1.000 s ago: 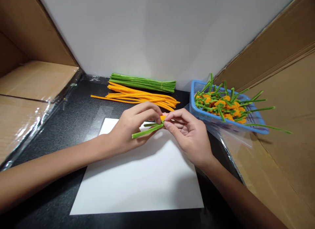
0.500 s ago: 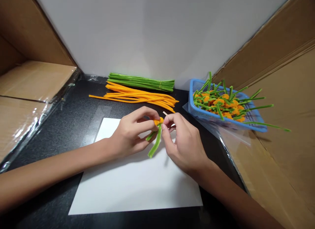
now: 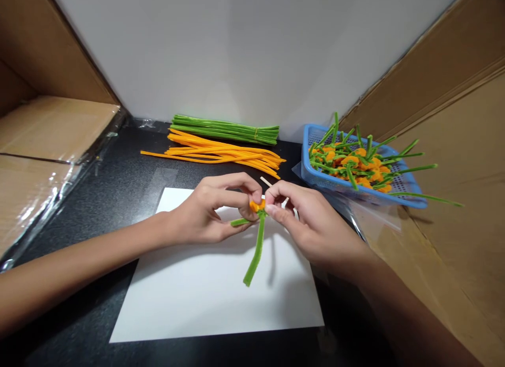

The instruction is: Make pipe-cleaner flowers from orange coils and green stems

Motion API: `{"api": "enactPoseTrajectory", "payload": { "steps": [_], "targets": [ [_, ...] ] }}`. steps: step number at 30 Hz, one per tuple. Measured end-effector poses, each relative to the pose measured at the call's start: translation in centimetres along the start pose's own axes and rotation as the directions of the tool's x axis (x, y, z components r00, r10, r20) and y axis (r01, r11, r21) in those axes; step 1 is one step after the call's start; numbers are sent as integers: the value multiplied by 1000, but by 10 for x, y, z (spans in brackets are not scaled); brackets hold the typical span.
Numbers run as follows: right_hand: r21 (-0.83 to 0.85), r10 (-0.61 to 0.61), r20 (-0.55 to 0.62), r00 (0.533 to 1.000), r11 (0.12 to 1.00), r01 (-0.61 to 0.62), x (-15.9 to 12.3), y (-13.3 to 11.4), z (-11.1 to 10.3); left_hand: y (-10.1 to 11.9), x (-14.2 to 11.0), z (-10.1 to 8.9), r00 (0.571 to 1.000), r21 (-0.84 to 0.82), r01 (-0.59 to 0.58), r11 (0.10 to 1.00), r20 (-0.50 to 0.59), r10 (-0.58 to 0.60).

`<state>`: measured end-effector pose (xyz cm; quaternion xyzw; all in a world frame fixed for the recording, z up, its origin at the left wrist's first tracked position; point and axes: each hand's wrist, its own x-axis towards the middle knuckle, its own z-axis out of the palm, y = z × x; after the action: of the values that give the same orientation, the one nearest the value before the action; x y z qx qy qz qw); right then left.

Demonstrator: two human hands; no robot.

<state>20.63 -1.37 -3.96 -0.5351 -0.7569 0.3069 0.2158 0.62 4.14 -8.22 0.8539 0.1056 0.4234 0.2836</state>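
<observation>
Between my hands is a small pipe-cleaner flower (image 3: 258,205) with a curled orange head and green pipe-cleaner ends. One green end (image 3: 255,254) hangs down toward me; a shorter one points left beneath my fingers. My left hand (image 3: 221,206) pinches the orange head between thumb and fingers. My right hand (image 3: 302,214) is closed, its thumb and index fingertip pressed at the flower's right side where orange meets green. A thin pale stick (image 3: 265,181) shows just behind my right fingers; its lower part is hidden. A white sheet of paper (image 3: 216,298) lies under both hands.
Behind the paper lie a bundle of green pipe cleaners (image 3: 224,130) and loose orange pipe cleaners (image 3: 221,152). At right, a blue basket (image 3: 305,151) holds several orange-and-green flowers, stems sticking out past its rim. Cardboard walls (image 3: 453,130) flank the black tabletop (image 3: 98,219).
The flower has turned: its long green end swung from pointing left to hanging down toward me. The pale stick came into view behind my right hand. Both hands keep hold of the flower.
</observation>
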Motion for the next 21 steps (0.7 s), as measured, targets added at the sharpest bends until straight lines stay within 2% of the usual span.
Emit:
{"api": "enactPoseTrajectory", "payload": {
  "steps": [3, 5, 8, 11, 14, 16, 18, 21],
  "targets": [
    [-170, -145, -32, 989, 976, 138, -2, -2, 1, 0, 1, -3, 999, -47, -5, 999, 50, 7],
    [-190, -189, -76, 979, 967, 171, -1, -2, 5, -1, 1, -2, 998, -32, -5, 999, 59, 7],
    [-77, -152, -229, 962, 988, 137, 2, 2, 12, -4, -4, 2, 997, 86, 23, 996, -80, -16],
    [44, -111, -313, 943, 990, 131, 6, 6, 19, -6, -9, 9, 963, 143, 75, 987, -269, -34],
    [76, -131, -327, 936, 984, 164, 7, 5, 22, -6, -13, 13, 952, 146, 89, 985, -304, -41],
    [89, -103, -335, 936, 986, 141, 6, 3, 24, -4, -14, 15, 949, 179, 89, 980, -315, -29],
    [161, -15, -304, 953, 985, 67, 7, 2, 25, -3, -15, 15, 940, 217, 85, 972, -340, -7],
    [387, 145, -148, 978, 919, -78, 8, 2, 28, -2, -17, 17, 933, 237, 68, 969, -360, 22]
  ]
}}
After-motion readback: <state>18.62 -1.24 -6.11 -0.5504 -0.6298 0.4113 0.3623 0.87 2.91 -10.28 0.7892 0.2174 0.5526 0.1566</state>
